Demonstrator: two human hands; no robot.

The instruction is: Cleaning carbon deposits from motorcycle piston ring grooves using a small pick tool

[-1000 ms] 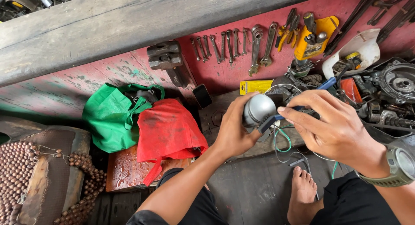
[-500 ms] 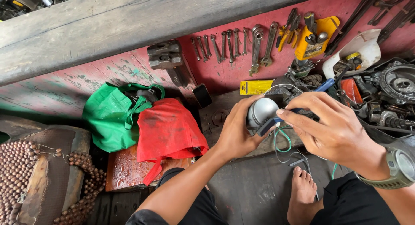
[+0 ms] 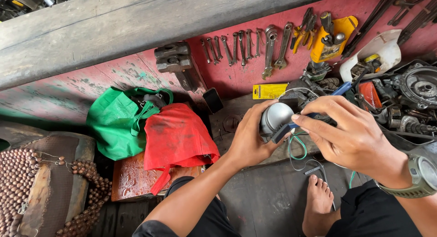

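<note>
My left hand (image 3: 249, 138) cups a round grey metal part (image 3: 276, 118) from the left. My right hand (image 3: 353, 136) reaches in from the right and pinches a blue-handled tool (image 3: 318, 105) against the part's side. Green and grey wires (image 3: 298, 148) hang in loops under the part. On my right wrist sits a green watch (image 3: 421, 175). My bare foot (image 3: 318, 203) rests on the dark floor below both hands.
A red cloth bag (image 3: 175, 139) and a green one (image 3: 118, 123) lie at left. Several wrenches (image 3: 248, 46), pliers and a yellow pouch (image 3: 332, 34) hang on the red wall. Engine parts (image 3: 416, 89) pile up at right. A beaded seat cover (image 3: 27, 187) lies at far left.
Both hands and the grey part have shifted slightly right and down. My right fingers have closed in tighter on the blue-handled tool at the part's side.
</note>
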